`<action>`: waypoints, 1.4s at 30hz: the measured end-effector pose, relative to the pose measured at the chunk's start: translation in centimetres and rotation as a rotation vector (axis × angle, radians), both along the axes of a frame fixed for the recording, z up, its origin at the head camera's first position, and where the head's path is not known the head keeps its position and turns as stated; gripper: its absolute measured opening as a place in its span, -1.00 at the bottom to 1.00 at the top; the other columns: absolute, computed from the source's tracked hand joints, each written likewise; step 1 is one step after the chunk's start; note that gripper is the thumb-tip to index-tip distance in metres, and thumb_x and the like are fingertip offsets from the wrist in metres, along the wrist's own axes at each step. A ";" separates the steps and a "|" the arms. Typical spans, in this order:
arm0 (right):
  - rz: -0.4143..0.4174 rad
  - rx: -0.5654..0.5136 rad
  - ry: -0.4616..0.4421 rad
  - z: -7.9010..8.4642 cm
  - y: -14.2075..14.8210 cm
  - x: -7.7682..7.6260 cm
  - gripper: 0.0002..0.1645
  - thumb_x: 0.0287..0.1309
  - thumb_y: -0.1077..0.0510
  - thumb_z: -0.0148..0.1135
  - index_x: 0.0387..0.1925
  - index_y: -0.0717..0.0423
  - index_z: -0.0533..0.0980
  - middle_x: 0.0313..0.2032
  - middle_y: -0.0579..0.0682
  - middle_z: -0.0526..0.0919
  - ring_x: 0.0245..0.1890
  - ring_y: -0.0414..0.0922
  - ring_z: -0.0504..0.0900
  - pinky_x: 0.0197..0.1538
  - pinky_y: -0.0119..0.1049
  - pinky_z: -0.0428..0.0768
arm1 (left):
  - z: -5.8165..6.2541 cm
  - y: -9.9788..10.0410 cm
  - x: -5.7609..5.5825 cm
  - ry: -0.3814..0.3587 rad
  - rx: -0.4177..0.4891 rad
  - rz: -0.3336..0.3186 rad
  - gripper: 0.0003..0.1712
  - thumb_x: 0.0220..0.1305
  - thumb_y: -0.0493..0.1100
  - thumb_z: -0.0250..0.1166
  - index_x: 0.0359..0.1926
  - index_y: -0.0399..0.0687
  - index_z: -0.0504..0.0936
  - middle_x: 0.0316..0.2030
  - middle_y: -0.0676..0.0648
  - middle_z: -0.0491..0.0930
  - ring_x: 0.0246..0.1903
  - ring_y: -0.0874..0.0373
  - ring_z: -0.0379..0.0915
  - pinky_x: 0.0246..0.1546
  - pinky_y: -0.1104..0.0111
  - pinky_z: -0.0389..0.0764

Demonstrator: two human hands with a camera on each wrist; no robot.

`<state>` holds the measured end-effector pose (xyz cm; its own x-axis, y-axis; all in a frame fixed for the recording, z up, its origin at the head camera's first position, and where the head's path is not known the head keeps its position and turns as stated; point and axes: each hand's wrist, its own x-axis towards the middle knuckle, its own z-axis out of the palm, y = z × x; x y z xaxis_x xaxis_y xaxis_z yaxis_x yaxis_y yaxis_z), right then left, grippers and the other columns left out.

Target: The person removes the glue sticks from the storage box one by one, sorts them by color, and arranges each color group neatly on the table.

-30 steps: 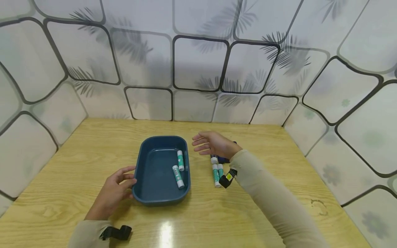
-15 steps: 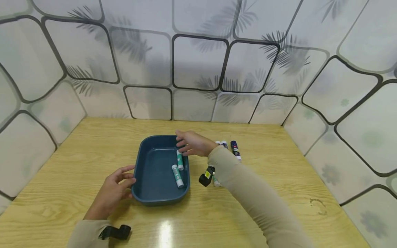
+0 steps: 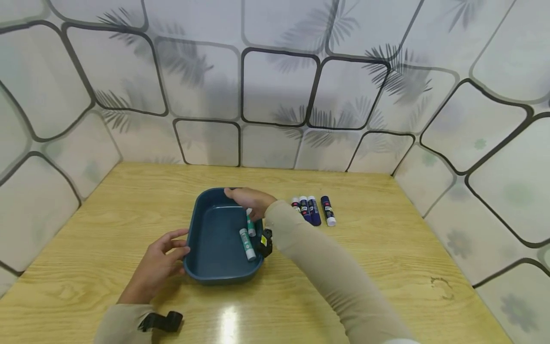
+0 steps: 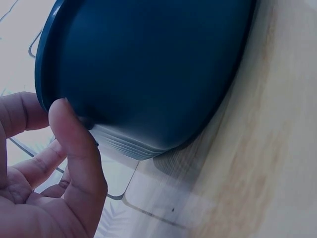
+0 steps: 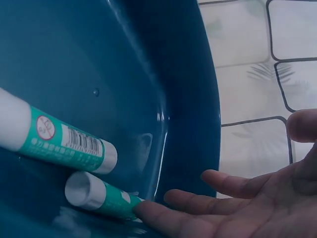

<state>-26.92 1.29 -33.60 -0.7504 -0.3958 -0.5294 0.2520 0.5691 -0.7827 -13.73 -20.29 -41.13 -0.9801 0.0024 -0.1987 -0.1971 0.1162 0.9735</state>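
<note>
A dark blue plastic tub [image 3: 215,258] stands on the wooden table with two green-and-white glue sticks inside, along its right side. The nearer glue stick [image 3: 247,244] lies slightly slanted; the other glue stick [image 3: 251,227] is partly covered by my right hand [image 3: 253,200]. That hand reaches over the tub's far right corner, palm inward, holding nothing. In the right wrist view its fingers stretch out, one fingertip right at the end of a glue stick [image 5: 116,201]. My left hand [image 3: 156,260] holds the tub's left rim, thumb [image 4: 74,134] and index finger on either side of the edge.
Several dark blue glue sticks lie to the tub's right: a group [image 3: 306,209] side by side, and a single glue stick [image 3: 328,210] a little apart. My right sleeve [image 3: 318,263] crosses the table in front of them. Patterned cloth walls [image 3: 275,86] enclose the table.
My right hand has moved left from beside the tub to over its far right corner. The blue glue sticks have come into view; the green pair on the table is now hidden. My left hand stays.
</note>
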 end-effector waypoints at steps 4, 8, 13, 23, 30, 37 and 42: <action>-0.013 0.000 -0.005 -0.2 -0.2 -0.1 -0.16 0.38 -0.34 -0.15 0.50 -0.02 0.05 0.41 0.22 0.13 0.25 0.37 0.28 0.19 0.12 0.40 | 0.0 0.1 -0.1 0.004 0.004 0.000 -0.43 0.41 -0.34 0.06 0.40 -0.19 0.21 0.04 -0.28 0.31 -0.30 0.14 0.48 -0.43 0.31 0.60; -0.038 -0.008 0.000 -0.4 -0.2 -0.1 -0.18 0.39 -0.32 -0.16 0.49 0.02 0.08 0.38 0.25 0.18 0.24 0.33 0.32 0.18 0.08 0.41 | 0.0 0.2 0.0 0.003 0.002 0.000 -0.43 0.40 -0.34 0.06 0.40 -0.19 0.21 0.04 -0.28 0.31 -0.30 0.13 0.48 -0.43 0.31 0.60; -0.038 -0.002 0.022 -0.5 -0.2 -0.1 -0.18 0.39 -0.33 -0.16 0.48 0.04 0.11 0.36 0.25 0.21 0.24 0.31 0.31 0.18 0.07 0.41 | 0.1 0.2 0.0 0.007 0.003 -0.002 -0.42 0.40 -0.34 0.07 0.40 -0.19 0.21 0.05 -0.29 0.31 -0.30 0.13 0.48 -0.44 0.31 0.60; -0.053 -0.066 0.000 -0.7 -1.0 -0.4 -0.22 0.42 -0.24 -0.15 0.42 0.21 0.20 0.23 0.28 0.38 0.10 0.24 0.48 0.10 0.02 0.50 | 0.2 0.1 0.1 0.012 0.006 0.002 -0.42 0.39 -0.35 0.06 0.40 -0.21 0.20 0.04 -0.30 0.31 -0.30 0.14 0.47 -0.44 0.31 0.59; -0.073 -0.036 -0.012 -0.9 -1.5 -0.7 -0.27 0.42 -0.20 -0.11 0.36 0.24 0.28 0.09 0.28 0.51 -0.04 0.19 0.57 0.00 -0.01 0.56 | 0.0 0.0 0.1 0.007 0.003 0.002 -0.42 0.40 -0.34 0.07 0.40 -0.20 0.21 0.05 -0.29 0.31 -0.30 0.14 0.48 -0.44 0.32 0.59; -0.149 0.048 0.042 -1.4 -2.0 -0.9 -0.28 0.38 -0.20 -0.05 0.38 0.14 0.26 0.08 0.28 0.47 -0.02 0.21 0.51 0.00 0.03 0.54 | -0.1 0.1 0.0 0.004 0.002 0.010 -0.42 0.40 -0.35 0.07 0.41 -0.18 0.21 0.05 -0.28 0.31 -0.29 0.12 0.47 -0.45 0.31 0.59; -0.177 0.022 0.010 -1.7 -1.9 -0.9 -0.27 0.37 -0.18 -0.02 0.40 0.16 0.23 0.10 0.32 0.46 -0.02 0.24 0.52 0.00 0.05 0.55 | 0.0 0.2 0.1 0.007 0.003 0.009 -0.42 0.39 -0.35 0.06 0.40 -0.20 0.21 0.05 -0.28 0.31 -0.30 0.13 0.47 -0.45 0.32 0.59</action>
<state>-27.86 -0.63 -35.32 -0.8124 -0.2452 -0.5290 0.3424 0.5338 -0.7732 -13.58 -20.09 -41.09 -0.9814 -0.0059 -0.1920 -0.1914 0.1116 0.9751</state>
